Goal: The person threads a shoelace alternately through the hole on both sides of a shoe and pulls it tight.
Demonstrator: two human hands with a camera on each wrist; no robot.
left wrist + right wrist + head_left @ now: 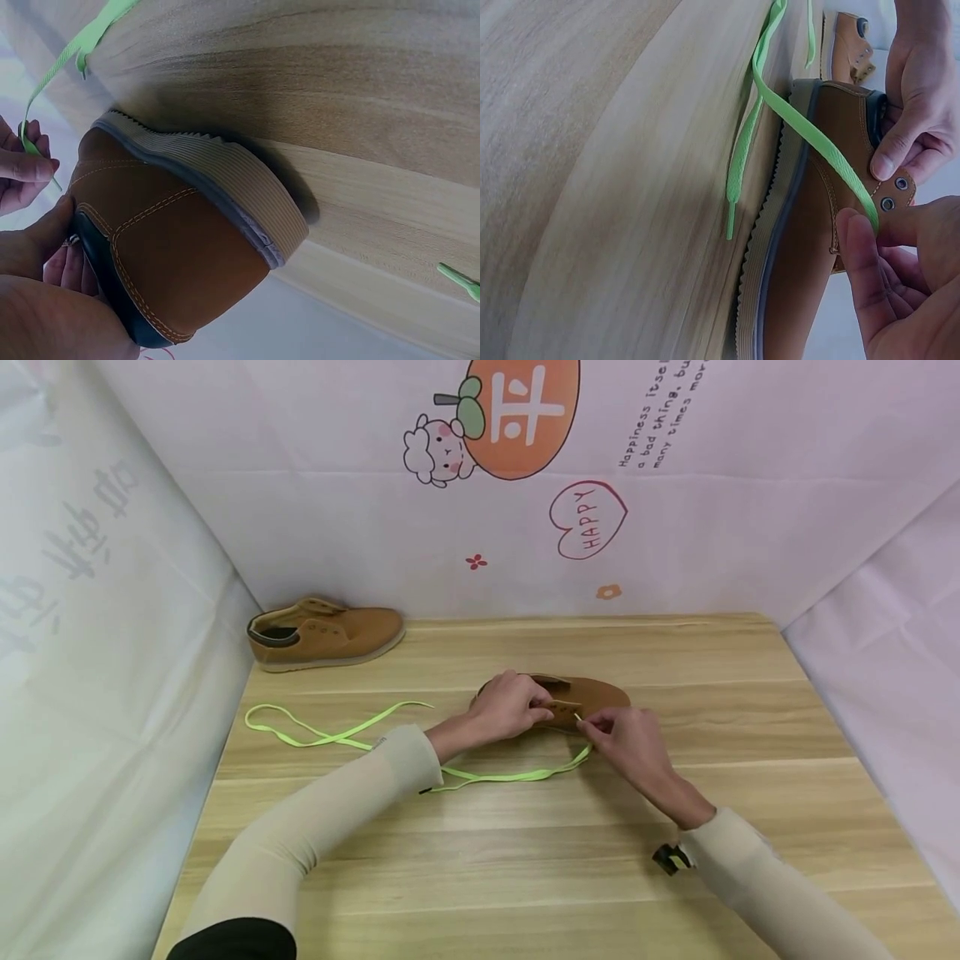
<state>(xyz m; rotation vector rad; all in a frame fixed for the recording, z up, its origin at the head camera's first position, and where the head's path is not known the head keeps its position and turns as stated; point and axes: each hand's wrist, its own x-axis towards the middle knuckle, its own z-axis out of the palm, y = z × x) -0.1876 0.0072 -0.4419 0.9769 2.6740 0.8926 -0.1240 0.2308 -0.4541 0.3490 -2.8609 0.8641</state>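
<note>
A brown lace-up shoe [603, 693] lies at the middle of the wooden table, toe to the right. My left hand [506, 706] pinches its near eyelet flap, thumb outside and fingers inside the opening, as the right wrist view shows. Between right thumb and forefinger, my right hand [633, 747] pinches a neon green shoelace [810, 131] near its tip, close beside the metal eyelets [887, 203]. In the head view the tip points up at the flap. The rest of the lace runs left across the tabletop, passing beneath my left forearm.
A second brown shoe [337, 639] without a lace stands at the back left corner. More green lace [322, 739] lies looped on the left of the table [480, 877]. White printed cloth [360, 527] walls the back and sides.
</note>
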